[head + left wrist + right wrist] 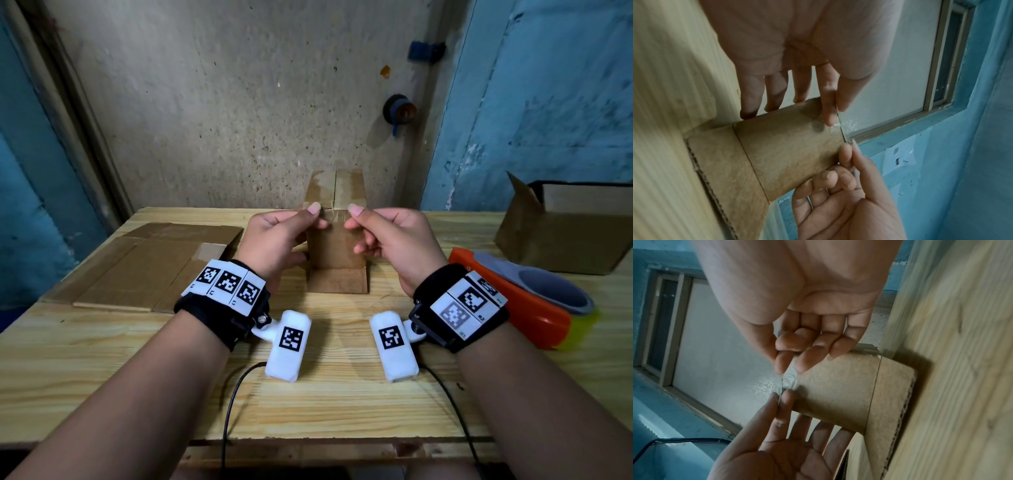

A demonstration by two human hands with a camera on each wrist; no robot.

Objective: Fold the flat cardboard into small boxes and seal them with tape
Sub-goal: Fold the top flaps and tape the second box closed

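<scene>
A small brown cardboard box point(337, 251) stands upright mid-table, its lower flap point(337, 281) lying open toward me and its far flaps sticking up behind. A short strip of clear tape point(335, 215) stretches across its top edge. My left hand point(317, 216) pinches the strip's left end between thumb and forefinger, and my right hand point(352, 216) pinches the right end. The left wrist view shows the tape point(842, 131) taut between both pinches, over the box point(787, 151). The right wrist view shows the same tape point(787, 381) just off the box point(838, 386) corner.
Flat cardboard sheets point(147, 270) lie stacked on the left of the wooden table point(308, 404). An orange tape dispenser point(513, 305) lies at the right, with a large open cardboard box point(565, 233) behind it. A dark tape roll point(399, 111) hangs on the wall.
</scene>
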